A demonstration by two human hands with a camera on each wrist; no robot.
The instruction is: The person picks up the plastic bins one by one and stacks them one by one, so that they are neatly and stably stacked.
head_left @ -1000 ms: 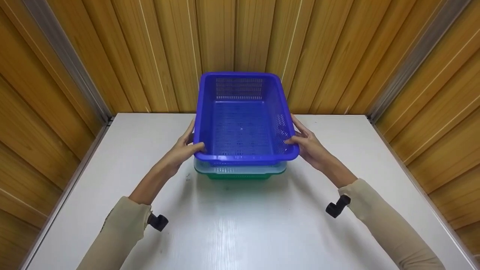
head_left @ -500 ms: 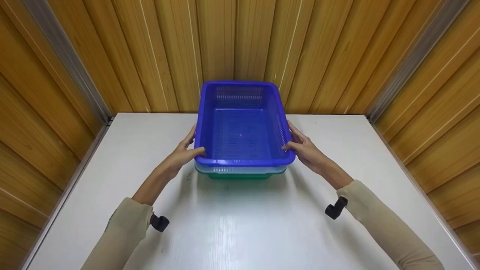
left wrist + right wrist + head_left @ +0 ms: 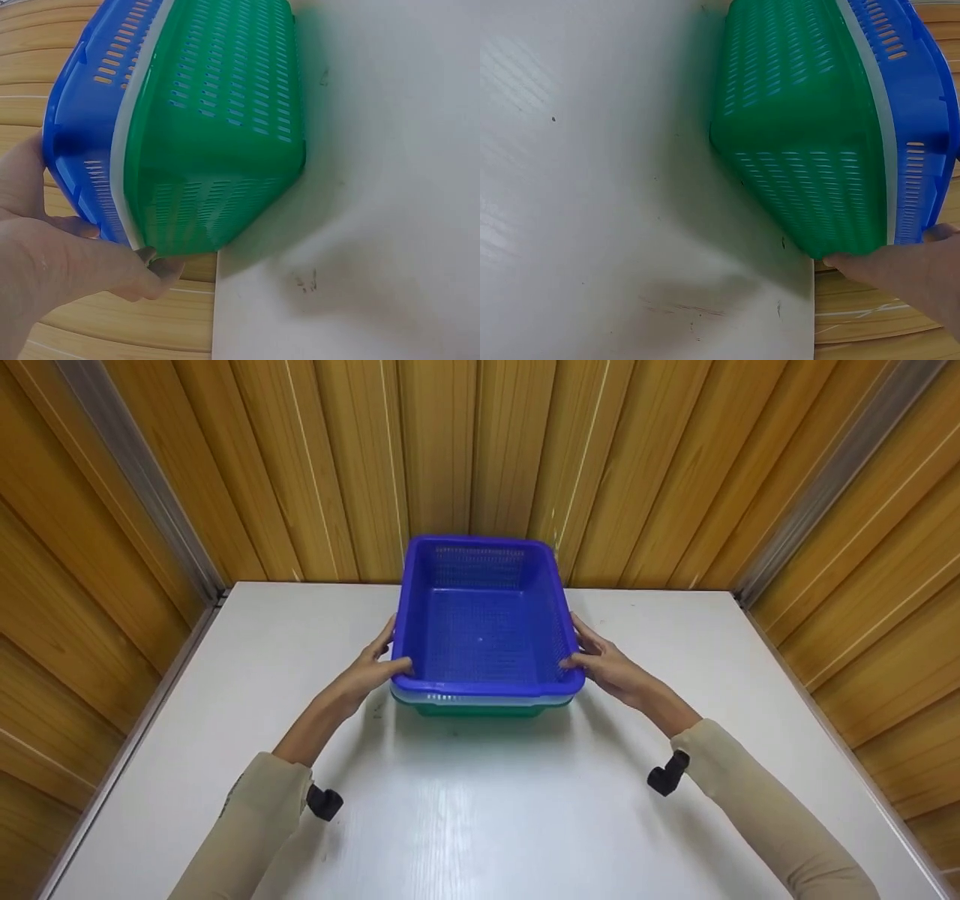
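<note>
Gripping blue basket (image 3: pixel 480 622) at both long sides: left hand (image 3: pixel 367 671) w/ thumb over near-left rim, right hand (image 3: pixel 604 664) same on near-right. Basket sits nested atop white (image 3: pixel 480 700) + green basket (image 3: pixel 480 710), mid-table (image 3: pixel 480 810), straight ahead btwn hands. Long axis runs away from person; both hands equally near.

Glossy perforated plastic blue basket (image 3: pixel 480 615) & green basket (image 3: pixel 225 127), smooth white table (image 3: pixel 480 810) w/ sheen, wood-panel walls (image 3: pixel 480 442).
</note>
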